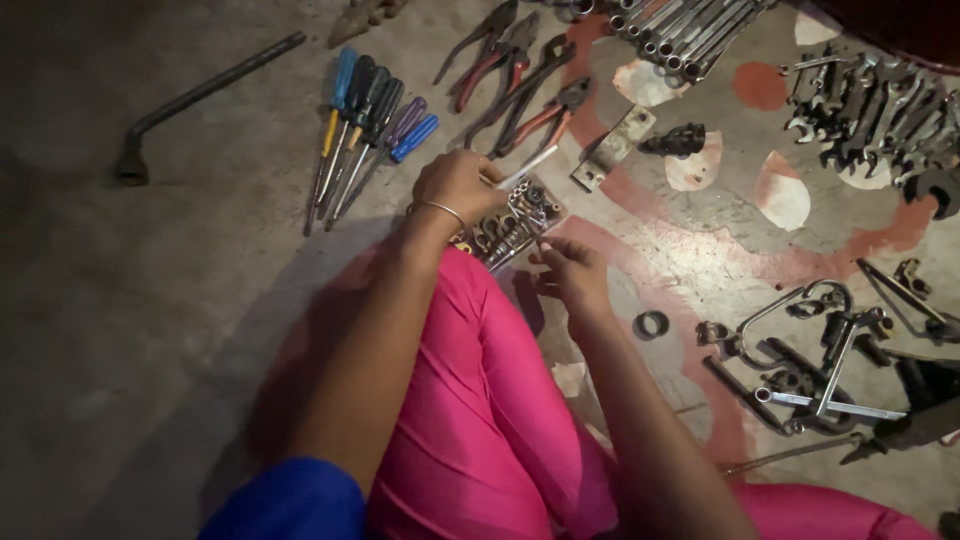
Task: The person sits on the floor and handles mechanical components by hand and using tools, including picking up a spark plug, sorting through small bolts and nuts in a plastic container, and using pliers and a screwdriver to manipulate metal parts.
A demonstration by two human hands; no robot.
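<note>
A shallow tray (545, 212) on the floor holds small metal sockets and bits. The left hand (458, 186) is clamped on a thin white stick (527, 166) over it; the right hand (572, 274), fingers pinched together, touches the tray's near edge.

Blue sleeve (290, 500), pink trousers (480, 420), thin silver bangle (443, 209).

Six screwdrivers (365, 130) in a row. About five pliers (515, 80). One bent wheel wrench (200, 100). One rubber ring (651, 324). Spanners (880, 110) heaped, too many to count.
</note>
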